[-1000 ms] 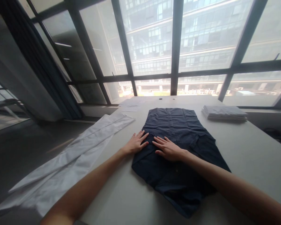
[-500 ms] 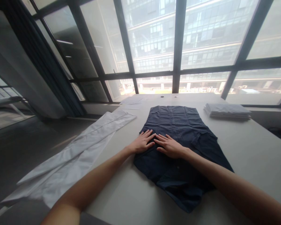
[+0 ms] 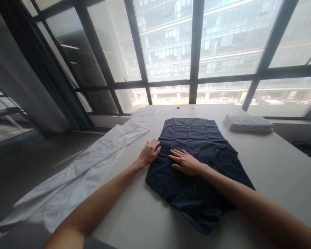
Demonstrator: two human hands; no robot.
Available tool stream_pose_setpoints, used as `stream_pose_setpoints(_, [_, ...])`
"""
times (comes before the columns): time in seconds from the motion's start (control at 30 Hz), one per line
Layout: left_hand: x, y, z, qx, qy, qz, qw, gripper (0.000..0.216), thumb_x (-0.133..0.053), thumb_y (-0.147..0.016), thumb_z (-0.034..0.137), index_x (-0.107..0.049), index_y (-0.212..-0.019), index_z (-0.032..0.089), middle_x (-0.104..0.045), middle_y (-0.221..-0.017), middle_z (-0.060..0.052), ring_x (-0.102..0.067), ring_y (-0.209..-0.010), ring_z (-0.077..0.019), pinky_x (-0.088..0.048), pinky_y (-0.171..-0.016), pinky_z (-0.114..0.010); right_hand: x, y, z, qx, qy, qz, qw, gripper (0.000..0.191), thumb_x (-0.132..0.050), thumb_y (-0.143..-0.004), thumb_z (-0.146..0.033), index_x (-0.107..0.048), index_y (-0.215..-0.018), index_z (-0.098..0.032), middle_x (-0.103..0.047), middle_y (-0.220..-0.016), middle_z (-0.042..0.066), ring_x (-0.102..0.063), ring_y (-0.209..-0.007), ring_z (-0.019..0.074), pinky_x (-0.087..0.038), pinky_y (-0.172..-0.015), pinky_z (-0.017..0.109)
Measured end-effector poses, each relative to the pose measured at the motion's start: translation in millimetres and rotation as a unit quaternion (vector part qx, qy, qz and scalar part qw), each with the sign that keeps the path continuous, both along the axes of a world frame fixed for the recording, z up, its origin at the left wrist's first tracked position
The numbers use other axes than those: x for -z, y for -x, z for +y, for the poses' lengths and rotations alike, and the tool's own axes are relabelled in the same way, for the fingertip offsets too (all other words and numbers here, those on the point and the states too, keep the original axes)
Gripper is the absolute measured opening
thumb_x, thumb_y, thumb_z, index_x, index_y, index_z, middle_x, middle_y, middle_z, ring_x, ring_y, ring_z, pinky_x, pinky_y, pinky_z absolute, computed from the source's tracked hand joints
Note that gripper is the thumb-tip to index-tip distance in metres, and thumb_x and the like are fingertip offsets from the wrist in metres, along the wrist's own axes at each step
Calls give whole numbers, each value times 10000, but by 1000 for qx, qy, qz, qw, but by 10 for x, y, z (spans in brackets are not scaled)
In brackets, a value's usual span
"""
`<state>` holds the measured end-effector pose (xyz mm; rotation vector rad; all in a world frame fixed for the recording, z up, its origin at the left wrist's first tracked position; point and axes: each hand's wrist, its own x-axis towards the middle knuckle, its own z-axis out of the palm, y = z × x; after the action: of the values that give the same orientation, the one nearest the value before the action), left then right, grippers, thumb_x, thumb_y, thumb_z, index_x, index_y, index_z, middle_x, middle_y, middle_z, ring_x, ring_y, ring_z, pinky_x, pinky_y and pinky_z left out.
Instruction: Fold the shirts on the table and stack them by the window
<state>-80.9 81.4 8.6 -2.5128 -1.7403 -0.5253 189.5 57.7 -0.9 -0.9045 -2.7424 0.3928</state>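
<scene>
A dark navy shirt [image 3: 197, 138] lies flat on the white table [image 3: 274, 166], buttons down its middle, partly folded. My left hand [image 3: 149, 153] rests at the shirt's left edge, its fingers together and curled over the cloth's border. My right hand [image 3: 185, 162] lies flat on the middle of the shirt, fingers stretched toward the left. The two hands are close but apart.
A long white cloth [image 3: 75, 176] hangs over the table's left edge. A stack of folded white cloths [image 3: 247, 123] sits at the back right. Papers [image 3: 145, 112] lie at the far left corner. Large windows [image 3: 197, 52] stand behind the table.
My left hand has slid left from the shirt's middle to its left edge, and its fingers have drawn together. My right hand has stayed flat on the shirt.
</scene>
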Motion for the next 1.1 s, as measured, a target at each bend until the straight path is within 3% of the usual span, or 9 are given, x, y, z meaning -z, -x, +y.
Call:
stream_pose_setpoints(0.07, [-22, -73, -46, 41, -36, -21, 998, 502, -350, -1061, 378, -564, -1455, 153, -471, -1579, -116, -372, -1502, -241, -241, -1264, -451, -4, 1, -2, 0, -3, 0, 1000, 628, -375, -1045, -561, -410, -1581, -237, -253, -1683, 115, -218, -1560, 284, -151, -1256, 558])
stream_pose_setpoints(0.17, [14, -166, -108, 102, 0, -3, 995, 528, -367, -1066, 428, -485, -1531, 209, -396, -1629, -83, -312, -1532, -250, -272, -1252, -454, -3, 1, 0, -2, -8, 1, 1000, 612, -374, -1051, -542, -401, -1585, -244, -259, -1683, 115, -214, -1561, 283, -156, -1254, 563])
stream_pose_setpoints(0.3, [125, -193, -114, 105, 90, 55, 989, 608, -333, -1061, 589, -387, -1590, 295, -263, -1682, -77, -241, -1554, -303, -250, -1236, -537, 19, 7, 8, -2, -12, 3, 1000, 564, -379, -1059, -504, -412, -1574, -276, -251, -1688, 97, -212, -1563, 270, -150, -1251, 574])
stream_pose_setpoints(0.43, [129, -169, -97, 97, 106, 65, 988, 665, -341, -1037, 655, -346, -1607, 312, -210, -1696, -66, -188, -1568, -298, -204, -1252, -517, 7, 27, -18, 8, -9, 21, 1000, 533, -406, -1054, -498, -459, -1542, -288, -304, -1675, 90, -252, -1552, 261, -160, -1250, 569])
stream_pose_setpoints(0.7, [-51, -313, -348, 128, 72, 37, 988, 667, -361, -1031, 654, -329, -1614, 332, -190, -1709, -38, -146, -1575, -328, -212, -1250, -539, -174, -234, -117, 167, -54, 69, 982, 508, -326, -1057, -325, -475, -1535, -240, -356, -1652, 112, -252, -1546, 286, -184, -1226, 609])
stream_pose_setpoints(0.87, [2, -411, -434, 117, 110, 64, 985, 668, -356, -1019, 680, -300, -1615, 385, -159, -1715, -12, -104, -1575, -371, -171, -1226, -645, 43, -748, -348, 326, -110, -8, 939, 624, -333, -1033, -410, -381, -1585, -122, -276, -1666, 206, -135, -1563, 396, -59, -1193, 715])
stream_pose_setpoints(0.97, [25, -420, -421, 126, 109, 78, 983, 646, -351, -1030, 657, -284, -1617, 396, -142, -1717, -1, -102, -1580, -343, -121, -1239, -640, 224, -1035, -525, 349, -132, -40, 927, 704, -345, -1015, -477, -346, -1591, -73, -254, -1666, 231, -114, -1568, 388, -16, -1214, 674])
stream_pose_setpoints(1.1, [31, -414, -393, 128, 119, 75, 982, 639, -361, -1034, 642, -254, -1622, 412, -144, -1716, 13, -109, -1577, -352, -144, -1241, -623, 357, -1219, -601, 365, -77, -49, 926, 735, -321, -1008, -545, -348, -1597, -105, -244, -1674, 212, -145, -1565, 380, -77, -1221, 657])
